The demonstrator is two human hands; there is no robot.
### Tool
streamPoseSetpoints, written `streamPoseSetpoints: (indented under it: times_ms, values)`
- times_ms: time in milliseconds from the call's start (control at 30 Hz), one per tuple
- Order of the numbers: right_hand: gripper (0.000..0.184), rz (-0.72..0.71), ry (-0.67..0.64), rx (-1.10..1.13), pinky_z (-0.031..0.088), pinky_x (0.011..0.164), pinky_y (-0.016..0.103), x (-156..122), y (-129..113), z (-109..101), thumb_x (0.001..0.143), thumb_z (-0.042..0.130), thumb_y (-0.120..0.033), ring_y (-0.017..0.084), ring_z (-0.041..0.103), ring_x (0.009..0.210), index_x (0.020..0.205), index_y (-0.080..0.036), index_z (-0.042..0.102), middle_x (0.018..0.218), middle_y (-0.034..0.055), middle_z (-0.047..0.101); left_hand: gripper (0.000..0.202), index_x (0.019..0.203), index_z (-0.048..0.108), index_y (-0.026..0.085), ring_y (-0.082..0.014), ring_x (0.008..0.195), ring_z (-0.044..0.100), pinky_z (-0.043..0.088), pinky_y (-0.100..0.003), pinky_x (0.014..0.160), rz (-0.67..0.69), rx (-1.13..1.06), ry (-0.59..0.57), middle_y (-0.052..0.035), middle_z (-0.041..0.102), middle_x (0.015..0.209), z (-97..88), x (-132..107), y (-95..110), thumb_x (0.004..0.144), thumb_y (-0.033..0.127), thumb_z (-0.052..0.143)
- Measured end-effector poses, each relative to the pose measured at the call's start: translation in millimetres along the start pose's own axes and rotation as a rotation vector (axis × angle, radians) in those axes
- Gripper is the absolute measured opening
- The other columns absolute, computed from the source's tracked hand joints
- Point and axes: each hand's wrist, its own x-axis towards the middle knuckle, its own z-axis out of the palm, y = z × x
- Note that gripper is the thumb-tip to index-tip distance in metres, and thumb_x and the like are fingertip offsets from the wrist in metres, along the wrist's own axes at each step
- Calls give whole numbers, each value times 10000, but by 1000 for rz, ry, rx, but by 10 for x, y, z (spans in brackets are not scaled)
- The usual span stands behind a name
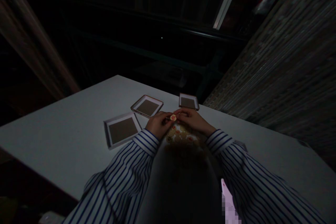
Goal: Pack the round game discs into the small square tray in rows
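Note:
A round Chinese chess piece point(173, 117) with a red character sits between my two hands, its face turned up toward me. The fingertips of my left hand point(159, 125) pinch it from the left. From the other side, my right hand point(193, 119) grips its edge with curled fingers. Below my hands, a group of similar round pieces point(177, 133) lies on the white table point(86, 112), some with red and some with dark markings. Shadow hides the nearer part of this group.
Shallow open boxes with brown bottoms stand around my hands: one at left point(122, 130), one behind my left hand point(147, 107), one at the far edge point(188, 103). Another box corner point(240, 144) shows beside my right sleeve. A curtain point(273, 52) hangs at right. The room is dark.

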Motion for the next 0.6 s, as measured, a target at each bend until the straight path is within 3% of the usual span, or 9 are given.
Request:
streamPoseSetpoints:
  times_ms: [233, 433, 600]
  values:
    - [185, -74, 27, -115, 446, 658, 250, 9, 13, 38, 662, 584, -160, 118, 587, 683, 845, -151, 612, 744, 4, 646, 235, 956, 673, 167, -136, 706, 609, 496, -260, 695, -33, -9, -42, -50, 670, 836, 1, 5, -20, 753, 268, 613]
    - [186, -82, 50, -240, 451, 636, 240, 65, 119, 17, 713, 613, -251, 126, 595, 698, 861, -139, 620, 771, 28, 658, 249, 981, 662, 181, -142, 737, 615, 501, -264, 700, -30, 9, -60, -48, 670, 869, 20, 0, -95, 754, 264, 599]
    - [160, -75, 97, -581, 401, 578, 225, 86, 183, -39, 747, 590, -251, 123, 571, 654, 860, -147, 636, 743, 25, 654, 263, 965, 666, 167, -150, 714, 620, 508, -275, 685, -161, 68, 24, -64, 671, 891, -18, 13, -139, 767, 311, 572]
